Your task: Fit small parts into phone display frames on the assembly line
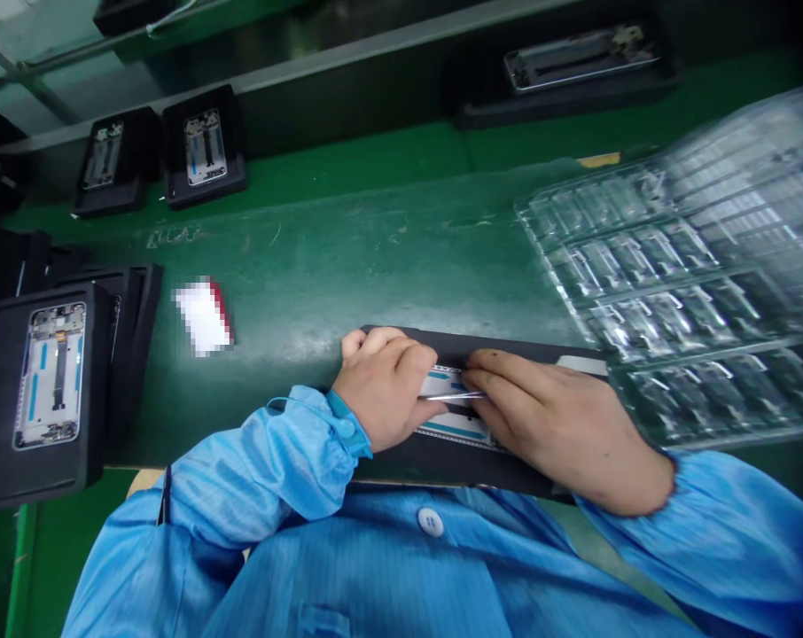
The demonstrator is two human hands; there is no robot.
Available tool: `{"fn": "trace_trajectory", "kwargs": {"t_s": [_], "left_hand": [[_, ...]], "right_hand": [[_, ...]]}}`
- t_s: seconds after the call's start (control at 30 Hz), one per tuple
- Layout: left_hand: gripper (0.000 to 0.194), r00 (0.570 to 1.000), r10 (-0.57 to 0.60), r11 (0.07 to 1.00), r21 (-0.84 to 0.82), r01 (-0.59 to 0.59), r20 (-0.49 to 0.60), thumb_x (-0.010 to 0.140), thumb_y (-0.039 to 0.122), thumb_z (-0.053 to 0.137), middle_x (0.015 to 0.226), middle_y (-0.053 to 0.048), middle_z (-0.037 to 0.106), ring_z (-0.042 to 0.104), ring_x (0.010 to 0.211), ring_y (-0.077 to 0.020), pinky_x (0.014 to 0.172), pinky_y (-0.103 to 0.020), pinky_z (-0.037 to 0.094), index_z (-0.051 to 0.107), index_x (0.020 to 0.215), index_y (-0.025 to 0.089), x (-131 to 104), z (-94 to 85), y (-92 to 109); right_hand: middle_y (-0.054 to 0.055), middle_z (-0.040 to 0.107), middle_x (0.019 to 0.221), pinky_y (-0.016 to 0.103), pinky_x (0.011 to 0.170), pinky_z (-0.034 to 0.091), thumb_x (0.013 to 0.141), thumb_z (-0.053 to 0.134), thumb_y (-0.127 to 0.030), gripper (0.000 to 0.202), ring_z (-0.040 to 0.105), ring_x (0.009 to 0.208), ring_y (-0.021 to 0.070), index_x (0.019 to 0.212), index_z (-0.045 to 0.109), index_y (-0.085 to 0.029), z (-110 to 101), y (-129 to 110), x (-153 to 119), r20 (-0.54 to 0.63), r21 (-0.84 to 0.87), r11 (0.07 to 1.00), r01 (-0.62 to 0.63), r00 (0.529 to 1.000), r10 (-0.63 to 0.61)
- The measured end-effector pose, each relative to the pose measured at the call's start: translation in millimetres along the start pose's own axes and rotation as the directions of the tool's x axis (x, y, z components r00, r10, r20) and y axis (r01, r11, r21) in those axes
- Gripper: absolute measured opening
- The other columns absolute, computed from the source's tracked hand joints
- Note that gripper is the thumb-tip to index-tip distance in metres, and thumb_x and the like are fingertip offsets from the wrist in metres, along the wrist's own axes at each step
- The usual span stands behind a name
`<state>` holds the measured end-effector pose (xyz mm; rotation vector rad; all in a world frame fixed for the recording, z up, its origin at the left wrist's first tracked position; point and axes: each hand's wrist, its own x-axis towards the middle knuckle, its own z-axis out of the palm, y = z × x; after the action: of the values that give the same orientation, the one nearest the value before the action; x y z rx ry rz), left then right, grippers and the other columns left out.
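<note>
Two hands low in the view, in blue sleeves, both down on a black fixture at the near edge of the counter. Left hand curled loosely, fingers pressed on the phone frame seated in that fixture. Right hand just beside it, fingers pinched on thin metal tweezers, tips laid across the frame between the two hands (frame mostly hidden beneath them). Just right of the hands, touching the fixture's far end, a clear plastic tray of many small compartments, blurred. Well off to the left, another black fixture with a frame inside, stacked on others. Between that and the hands, a small white-and-red card, blurred out. Farther back on the worn green mat, two more loaded fixtures upper left, and one more upper right along a darker strip.
</note>
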<state>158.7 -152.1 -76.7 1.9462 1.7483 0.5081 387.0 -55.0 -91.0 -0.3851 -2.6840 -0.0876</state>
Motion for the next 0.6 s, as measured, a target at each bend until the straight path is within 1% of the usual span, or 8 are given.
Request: {"fn": "trace_trajectory", "kwargs": {"t_s": [0.1,0.17,0.27,0.4,0.5,0.57,0.6], "left_hand": [[0.047,1.000,0.013,1.000,0.009,-0.013,0.000,0.095,0.042,0.093,0.135,-0.009,0.080,0.062,0.136,-0.0357,0.107,-0.055,0.038,0.066,0.127,0.021,-0.4,0.8,0.2],[0.047,1.000,0.017,1.000,0.013,-0.017,-0.003,0.095,0.042,0.093,0.134,-0.009,0.080,0.062,0.136,-0.0356,0.106,-0.054,0.038,0.066,0.127,0.022,-0.5,1.2,0.1],[0.048,1.000,0.014,1.000,0.013,-0.014,-0.012,0.094,0.042,0.094,0.134,-0.009,0.079,0.062,0.136,-0.0356,0.107,-0.054,0.038,0.066,0.126,0.022,-0.5,1.4,-0.3],[0.048,1.000,0.013,1.000,0.008,-0.013,-0.016,0.092,0.043,0.095,0.132,-0.009,0.079,0.062,0.135,-0.0357,0.107,-0.054,0.038,0.065,0.124,0.022,-0.3,1.8,-1.4],[0.046,1.000,0.010,1.000,0.013,-0.010,-0.029,0.093,0.042,0.094,0.132,-0.010,0.079,0.062,0.135,-0.0355,0.107,-0.054,0.038,0.065,0.123,0.023,-0.8,2.8,-2.4],[0.045,0.999,0.004,1.000,0.021,-0.003,-0.042,0.093,0.042,0.093,0.131,-0.010,0.079,0.062,0.135,-0.0356,0.107,-0.054,0.039,0.065,0.122,0.023,-1.3,3.6,-2.9],[0.045,0.999,0.000,1.000,0.024,0.001,-0.048,0.092,0.042,0.093,0.131,-0.011,0.079,0.062,0.135,-0.0357,0.107,-0.054,0.039,0.065,0.121,0.023,-1.5,3.9,-3.1]], "right_hand": [[0.013,0.081,0.112,0.038,0.072,0.054,0.111,0.059,-0.019,0.019,0.073,0.086,0.0223,0.109,0.076,-0.011,-0.3,-1.1,2.7,-0.006,-0.024,1.000,-0.003,1.000,0.003],[0.013,0.081,0.113,0.038,0.073,0.054,0.111,0.059,-0.018,0.019,0.074,0.087,0.0227,0.110,0.076,-0.012,-1.8,-2.0,1.9,0.001,-0.015,1.000,0.000,1.000,0.000],[0.014,0.082,0.118,0.039,0.075,0.056,0.111,0.059,-0.019,0.020,0.074,0.090,0.0238,0.117,0.077,-0.012,-5.0,-4.9,-3.6,0.029,-0.001,1.000,-0.007,1.000,0.007],[0.015,0.081,0.125,0.040,0.078,0.057,0.111,0.056,-0.020,0.025,0.075,0.092,0.0245,0.124,0.076,-0.012,-6.8,-15.8,-7.7,0.049,-0.023,0.998,-0.065,0.997,0.066],[0.014,0.081,0.125,0.039,0.072,0.055,0.108,0.055,-0.016,0.025,0.074,0.088,0.0239,0.120,0.077,-0.012,-7.8,-23.6,-1.4,0.113,-0.046,0.995,-0.089,0.989,0.094],[0.014,0.081,0.125,0.040,0.068,0.054,0.105,0.056,-0.014,0.025,0.073,0.084,0.0234,0.117,0.078,-0.013,-11.8,-22.1,4.4,0.171,-0.030,0.994,-0.101,0.980,0.105],[0.013,0.081,0.124,0.039,0.068,0.055,0.105,0.057,-0.015,0.024,0.073,0.084,0.0232,0.116,0.079,-0.014,-15.7,-18.5,6.5,0.185,0.010,0.993,-0.118,0.976,0.114]]}}
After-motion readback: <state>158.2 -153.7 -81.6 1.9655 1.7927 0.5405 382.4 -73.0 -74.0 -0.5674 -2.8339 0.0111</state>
